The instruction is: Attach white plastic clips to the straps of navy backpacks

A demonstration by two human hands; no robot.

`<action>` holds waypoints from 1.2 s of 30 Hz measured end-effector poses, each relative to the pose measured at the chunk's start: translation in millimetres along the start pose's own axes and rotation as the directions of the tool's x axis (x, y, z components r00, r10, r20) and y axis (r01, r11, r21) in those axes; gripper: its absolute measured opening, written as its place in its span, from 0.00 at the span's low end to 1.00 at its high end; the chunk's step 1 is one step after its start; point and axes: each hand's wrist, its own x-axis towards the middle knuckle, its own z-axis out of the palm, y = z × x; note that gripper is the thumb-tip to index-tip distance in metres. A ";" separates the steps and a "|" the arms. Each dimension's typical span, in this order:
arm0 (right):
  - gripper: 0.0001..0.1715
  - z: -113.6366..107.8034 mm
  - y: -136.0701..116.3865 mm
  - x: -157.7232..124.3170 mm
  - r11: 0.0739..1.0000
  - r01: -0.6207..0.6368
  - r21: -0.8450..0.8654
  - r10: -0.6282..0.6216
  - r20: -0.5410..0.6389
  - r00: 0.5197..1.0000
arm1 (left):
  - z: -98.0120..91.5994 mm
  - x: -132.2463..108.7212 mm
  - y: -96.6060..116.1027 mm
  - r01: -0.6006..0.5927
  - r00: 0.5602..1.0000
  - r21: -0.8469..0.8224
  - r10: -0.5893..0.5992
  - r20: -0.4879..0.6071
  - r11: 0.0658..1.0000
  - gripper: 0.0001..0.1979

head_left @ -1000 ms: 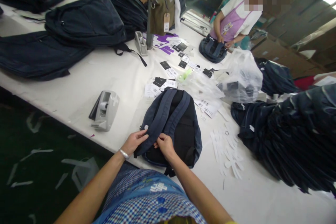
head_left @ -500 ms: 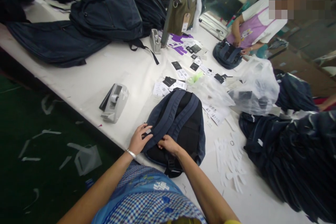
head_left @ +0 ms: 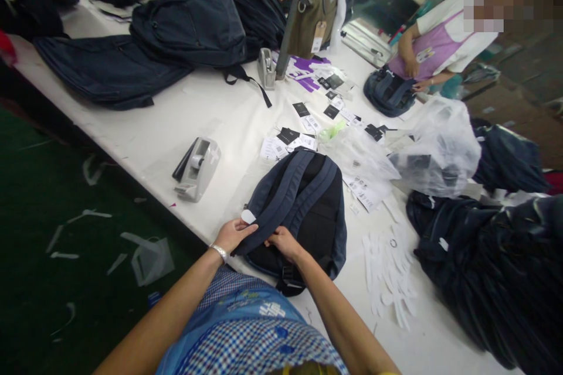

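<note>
A navy backpack [head_left: 323, 217] with a black back panel lies on the table in front of me, its shoulder straps facing up. My left hand [head_left: 233, 235] is closed at the left side of the pack, beside the lower end of one shoulder strap [head_left: 281, 199]. A small white strip [head_left: 248, 217] with a rounded end sticks up from its pinched thumb and finger. My right hand [head_left: 284, 242] is closed at the inner edge of that same strap, its fingertips partly tucked under it. A black buckle [head_left: 288, 274] sits at the bottom of the pack.
Two tape dispensers [head_left: 199, 169] [head_left: 266, 68] stand on the white table. Hang tags [head_left: 288, 136], clear plastic bags [head_left: 444, 146] and loose white strips [head_left: 391, 281] lie around the pack. Navy bags [head_left: 492, 269] are piled right. Across the table, a person [head_left: 433, 53] handles another backpack.
My left hand has closed from a spread position, and the white strip now shows above its fingers. My right hand stays at the strap. The view has shifted slightly.
</note>
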 end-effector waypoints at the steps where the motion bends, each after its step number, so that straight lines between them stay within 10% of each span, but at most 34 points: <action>1: 0.07 0.8 -0.6 -0.2 1.000 0.005 0.006 -0.005 0.004 1.000 | 1.3 -0.7 0.8 -0.025 1.000 -0.023 0.026 0.012 0.999 0.25; 9: 0.15 11.9 8.7 -13.3 0.995 -0.012 -0.103 -0.018 -0.285 0.958 | 8.4 3.3 -9.2 -0.226 0.966 0.078 0.234 -0.113 0.971 0.22; 14: 0.18 11.4 7.6 -40.1 0.887 0.098 -0.451 -0.267 -0.327 0.907 | 7.4 8.2 -16.0 -0.277 0.948 0.150 0.295 -0.118 0.949 0.21; 24: 0.18 12.7 3.5 -56.8 0.793 0.206 -0.573 -0.356 -0.162 0.920 | 8.6 7.5 -12.1 -0.309 0.933 0.189 0.335 -0.128 0.932 0.19; 32: 0.23 12.3 2.7 -47.3 0.963 0.252 -0.098 -0.255 -0.013 0.967 | 8.6 6.6 -11.4 -0.355 0.920 0.194 0.379 -0.104 0.915 0.16; 36: 0.12 13.3 -8.5 -40.2 0.871 0.259 -0.418 -0.328 -0.100 0.940 | 9.4 3.9 -10.3 -0.370 0.913 0.210 0.396 -0.097 0.905 0.15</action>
